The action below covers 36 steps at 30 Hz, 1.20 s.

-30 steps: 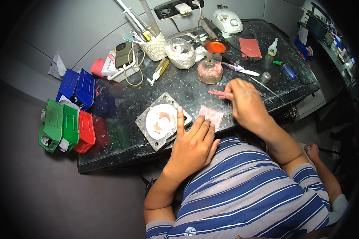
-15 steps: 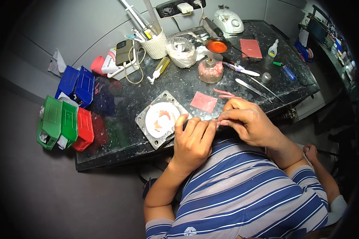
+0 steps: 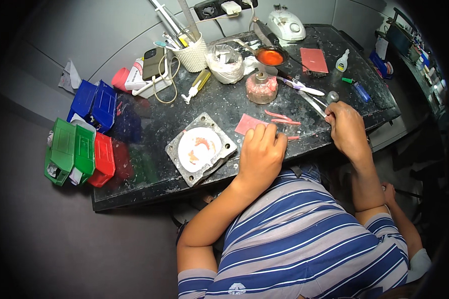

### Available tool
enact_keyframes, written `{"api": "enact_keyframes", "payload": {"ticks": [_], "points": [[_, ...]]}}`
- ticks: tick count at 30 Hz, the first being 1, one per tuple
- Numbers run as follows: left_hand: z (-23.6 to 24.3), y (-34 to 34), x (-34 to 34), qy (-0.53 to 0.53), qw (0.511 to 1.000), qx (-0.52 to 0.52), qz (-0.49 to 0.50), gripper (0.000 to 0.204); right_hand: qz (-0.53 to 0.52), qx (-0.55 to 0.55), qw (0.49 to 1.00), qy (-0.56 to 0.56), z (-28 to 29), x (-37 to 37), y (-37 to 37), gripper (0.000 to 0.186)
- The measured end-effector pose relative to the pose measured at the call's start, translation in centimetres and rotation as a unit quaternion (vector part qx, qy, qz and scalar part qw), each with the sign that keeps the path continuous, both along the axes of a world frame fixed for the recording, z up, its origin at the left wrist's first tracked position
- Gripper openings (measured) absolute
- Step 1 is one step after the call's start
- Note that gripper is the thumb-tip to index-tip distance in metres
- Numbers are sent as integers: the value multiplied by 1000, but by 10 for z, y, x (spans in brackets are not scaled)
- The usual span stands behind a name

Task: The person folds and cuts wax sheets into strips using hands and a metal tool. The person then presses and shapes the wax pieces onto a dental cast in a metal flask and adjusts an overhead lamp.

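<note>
My left hand [image 3: 262, 152] is closed near the table's front edge, its fingertips hidden beneath it. A thin pink wax strip [image 3: 294, 138] sticks out from its right side. Just behind the hand lies a pink wax sheet [image 3: 249, 123], partly covered. More wax strips [image 3: 282, 119] rest on the table between my hands. Farther right, my right hand [image 3: 349, 129] pinches the near end of a flat metal spatula [image 3: 312, 103]; a thin metal tool beside it is mostly hidden. Left of my left hand, a round white plaster piece [image 3: 187, 149] with reddish curved marks sits on a square metal plate [image 3: 178, 168].
A glass burner [image 3: 262, 89] stands mid-table before a pan of orange-red melt [image 3: 271, 57]. Rightward lie another wax sheet [image 3: 314, 60], a dropper bottle [image 3: 342, 61] and a blue lighter [image 3: 360, 90]. Blue [image 3: 92, 107], green [image 3: 67, 149] and red bins [image 3: 104, 159] line the left.
My hands have come apart from their shared pinch. The right moved right and took hold of the spatula; the left shifted slightly right, down to the table, with a strip now beside it.
</note>
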<state>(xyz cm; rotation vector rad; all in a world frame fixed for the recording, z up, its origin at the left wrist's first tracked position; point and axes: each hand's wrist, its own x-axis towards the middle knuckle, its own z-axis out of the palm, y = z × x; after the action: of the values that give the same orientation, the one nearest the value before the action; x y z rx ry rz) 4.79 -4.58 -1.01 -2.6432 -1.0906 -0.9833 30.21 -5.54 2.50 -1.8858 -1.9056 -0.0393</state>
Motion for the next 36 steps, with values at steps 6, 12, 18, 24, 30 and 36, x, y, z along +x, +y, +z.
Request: {"api": "enact_keyframes", "payload": {"ticks": [6,12,18,24,30,36], "points": [[-6,7,4,-60,996,-54,-38,10,28,65,997,-32,-17,10,3,7],[-4,7,1,-73,994,-76,-37,13,37,72,996,-36,-21,4,6,8],[-3,7,2,-88,992,-80,-39,12,60,61,996,2,-21,11,8,13],[-5,8,1,-112,989,-91,-33,11,78,-13,936,342,1,5,1,8],[1,9,6,-137,980,-133,-48,15,212,-125,805,539,-15,4,-6,10],[3,14,3,-159,968,-184,-52,12,255,113,892,355,-25,-29,-9,8]]}}
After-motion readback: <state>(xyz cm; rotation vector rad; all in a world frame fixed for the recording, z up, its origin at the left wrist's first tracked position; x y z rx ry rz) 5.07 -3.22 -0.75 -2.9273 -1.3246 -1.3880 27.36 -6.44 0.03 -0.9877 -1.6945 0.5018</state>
